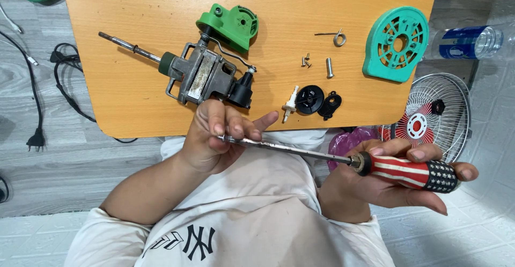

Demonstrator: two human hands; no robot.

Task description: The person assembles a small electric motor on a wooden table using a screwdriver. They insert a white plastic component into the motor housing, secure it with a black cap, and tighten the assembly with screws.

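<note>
Orange wooden worktop (134,101) fills twelve o'clock, carrying a fan motor (206,76) with its green gearbox (230,26). Your right hand (386,184) grips a striped-handled screwdriver (375,168) at four o'clock; your left hand (217,135) pinches its tip at centre. You seem to be readying the driver; loose screws (307,60) lie at one o'clock.

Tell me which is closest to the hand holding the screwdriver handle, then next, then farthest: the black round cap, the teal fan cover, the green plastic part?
From the right hand:
1. Black round cap, at the table's near edge.
2. Teal fan cover, far right of the table.
3. Green plastic part, farther back on the motor's side.
</note>
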